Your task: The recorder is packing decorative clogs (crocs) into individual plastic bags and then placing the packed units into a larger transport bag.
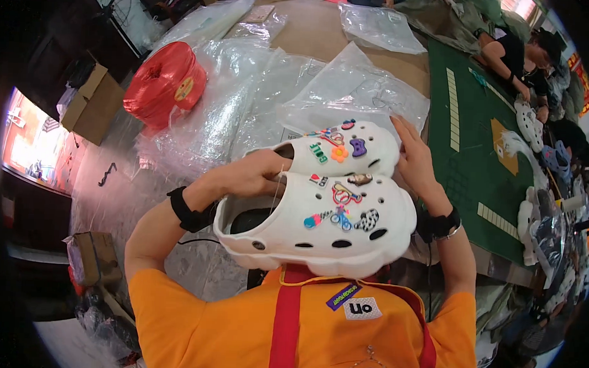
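A pair of chunky white clogs, the far clog (380,136) and the near clog (365,212), is held side by side above the table's front edge, toes to the right. Colourful charms dot their uppers. My left hand (259,172) is closed on the pair, its fingers reaching into the foot openings, so the fingertips are partly hidden. My right hand (415,152) lies along the toes with fingers stretched out, close to a clear plastic bag (369,86) behind the clogs. A thin thread hangs by the near clog's opening.
A roll of red plastic (165,85) sits on stacked clear bags (226,91) at the left. Rightward is a green cutting mat (450,170). Across it, another person handles a white clog (529,124); more footwear lines that side. Cardboard boxes (93,105) stand at the left.
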Motion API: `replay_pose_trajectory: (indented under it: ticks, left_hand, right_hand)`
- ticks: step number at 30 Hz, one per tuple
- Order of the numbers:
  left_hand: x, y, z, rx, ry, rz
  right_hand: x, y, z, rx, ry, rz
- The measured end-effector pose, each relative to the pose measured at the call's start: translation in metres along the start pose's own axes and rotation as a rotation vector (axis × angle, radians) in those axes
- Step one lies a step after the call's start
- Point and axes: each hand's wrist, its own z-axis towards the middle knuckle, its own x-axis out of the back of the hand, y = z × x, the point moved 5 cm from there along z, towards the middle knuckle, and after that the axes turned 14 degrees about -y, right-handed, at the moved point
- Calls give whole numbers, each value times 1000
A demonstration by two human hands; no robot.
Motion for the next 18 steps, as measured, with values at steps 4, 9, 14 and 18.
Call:
replay_pose_trajectory:
  ticks: [4, 9, 14, 18]
  left_hand:
    - [13, -18, 9, 128, 150, 201]
    - [16, -35, 17, 331, 293, 349]
    - [14, -32, 33, 491, 396, 378]
    - [10, -34, 50, 520, 481, 480]
  right_hand:
    - [2, -12, -12, 40, -4, -89]
    - [-10, -21, -19, 157, -54, -254]
    - [-23, -33, -27, 169, -12, -316]
    - [-42, -27, -38, 134, 25, -259]
